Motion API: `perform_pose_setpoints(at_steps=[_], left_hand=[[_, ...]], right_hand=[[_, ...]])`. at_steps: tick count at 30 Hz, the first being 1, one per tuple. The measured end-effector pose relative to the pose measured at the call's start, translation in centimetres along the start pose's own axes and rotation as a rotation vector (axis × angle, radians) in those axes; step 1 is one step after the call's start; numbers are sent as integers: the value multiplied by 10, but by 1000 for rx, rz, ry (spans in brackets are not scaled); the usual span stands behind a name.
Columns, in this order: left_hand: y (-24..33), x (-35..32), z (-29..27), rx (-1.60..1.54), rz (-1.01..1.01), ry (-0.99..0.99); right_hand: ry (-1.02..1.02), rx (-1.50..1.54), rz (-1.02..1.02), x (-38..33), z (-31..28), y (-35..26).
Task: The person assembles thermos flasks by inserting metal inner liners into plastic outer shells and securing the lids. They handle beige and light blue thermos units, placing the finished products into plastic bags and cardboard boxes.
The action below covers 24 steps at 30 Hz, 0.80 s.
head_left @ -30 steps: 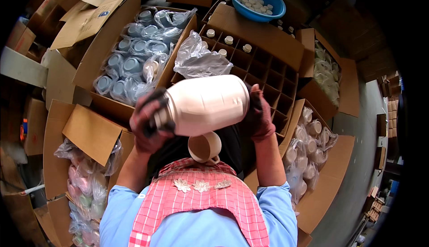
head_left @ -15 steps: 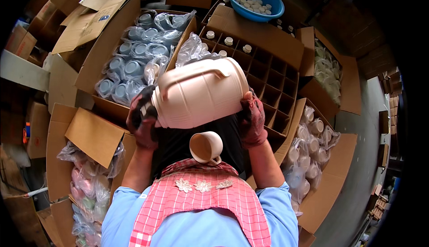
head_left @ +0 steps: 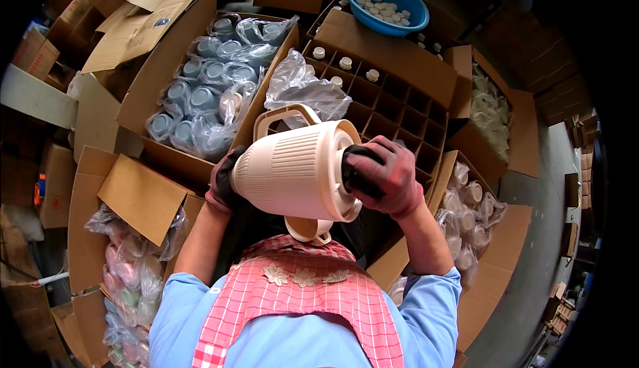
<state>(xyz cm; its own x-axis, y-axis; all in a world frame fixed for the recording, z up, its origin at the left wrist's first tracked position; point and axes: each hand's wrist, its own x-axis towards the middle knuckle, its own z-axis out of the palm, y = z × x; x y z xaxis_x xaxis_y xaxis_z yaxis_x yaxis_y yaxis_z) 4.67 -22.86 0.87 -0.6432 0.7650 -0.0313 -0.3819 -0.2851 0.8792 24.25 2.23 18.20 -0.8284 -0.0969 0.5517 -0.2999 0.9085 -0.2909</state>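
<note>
I hold a cream ribbed plastic jug [head_left: 296,168] on its side in front of my chest, its handle pointing up and away. My left hand [head_left: 223,185], in a dark glove, cups the jug's left end. My right hand [head_left: 381,175], in a reddish glove with dark fingertips, grips the jug's right end near its rim. A small cream cup-shaped part [head_left: 307,228] sits just below the jug, above my red checked apron.
Open cardboard boxes surround me: one with bagged blue-grey parts [head_left: 206,82], a divided carton [head_left: 393,95] with white caps in some cells, a box of bagged cream pieces [head_left: 469,215], a box of pink bagged items [head_left: 130,268]. A blue basin [head_left: 386,2] holds white caps. Loose clear bag [head_left: 303,88].
The jug has turned in my hands: its handle now points up and back, and the right hand has shifted onto the rim end. It sits slightly lower and closer.
</note>
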Motion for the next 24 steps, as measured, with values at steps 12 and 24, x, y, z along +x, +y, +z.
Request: perform_pose_setpoints(at_steps=[12, 24], left_hand=[[54, -6, 63, 386, 511, 195], [27, -9, 64, 220, 318, -57]], right_hand=[[270, 732, 799, -21, 26, 12], [49, -102, -155, -10, -19, 4]])
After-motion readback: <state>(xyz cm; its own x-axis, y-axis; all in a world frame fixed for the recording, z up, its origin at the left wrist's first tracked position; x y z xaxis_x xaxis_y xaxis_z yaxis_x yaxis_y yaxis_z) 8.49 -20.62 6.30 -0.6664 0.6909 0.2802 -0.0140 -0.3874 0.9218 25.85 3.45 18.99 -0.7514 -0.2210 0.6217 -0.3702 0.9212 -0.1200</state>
